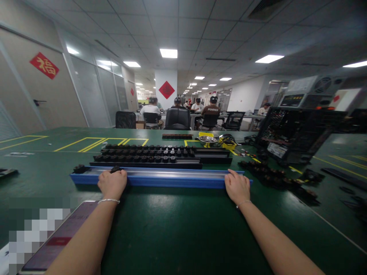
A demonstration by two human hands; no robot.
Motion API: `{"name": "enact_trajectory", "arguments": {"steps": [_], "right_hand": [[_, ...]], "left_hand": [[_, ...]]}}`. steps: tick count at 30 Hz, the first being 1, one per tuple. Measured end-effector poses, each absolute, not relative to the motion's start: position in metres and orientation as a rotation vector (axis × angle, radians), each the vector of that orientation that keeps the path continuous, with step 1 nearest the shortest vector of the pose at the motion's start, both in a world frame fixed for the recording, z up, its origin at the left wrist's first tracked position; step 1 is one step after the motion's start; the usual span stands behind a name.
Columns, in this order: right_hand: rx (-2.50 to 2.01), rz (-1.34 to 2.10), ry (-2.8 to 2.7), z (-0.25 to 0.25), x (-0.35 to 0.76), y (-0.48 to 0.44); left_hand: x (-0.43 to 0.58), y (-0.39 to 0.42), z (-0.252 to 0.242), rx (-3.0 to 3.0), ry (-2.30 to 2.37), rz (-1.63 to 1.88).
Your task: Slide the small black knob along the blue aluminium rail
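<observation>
A long blue rail lies across the green table in front of me. My left hand is curled over its near edge towards the left end, with small black parts just past the fingers. My right hand grips the near edge close to the right end, fingers bent over the rim. Behind the blue rail lie black rails filled with rows of small black round parts.
A phone lies at the lower left by my left forearm. A chain of black parts and an open computer case sit to the right. A metal bowl and a yellow box stand further back. People sit at desks beyond.
</observation>
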State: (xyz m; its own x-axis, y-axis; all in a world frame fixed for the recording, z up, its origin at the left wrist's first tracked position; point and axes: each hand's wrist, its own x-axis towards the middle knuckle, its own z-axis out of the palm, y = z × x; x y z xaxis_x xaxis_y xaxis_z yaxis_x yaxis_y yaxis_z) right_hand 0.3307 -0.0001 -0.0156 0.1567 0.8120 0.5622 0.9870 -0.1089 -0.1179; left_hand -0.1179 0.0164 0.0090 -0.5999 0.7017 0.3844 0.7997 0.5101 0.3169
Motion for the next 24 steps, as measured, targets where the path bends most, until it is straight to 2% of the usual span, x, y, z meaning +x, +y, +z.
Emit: {"name": "enact_trajectory", "arguments": {"steps": [24], "right_hand": [[-1.977, -0.474, -1.714, -0.0121, 0.3276, -0.0033]], "left_hand": [[-0.1154, 0.0132, 0.0150, -1.337, -2.532, -0.647]]}}
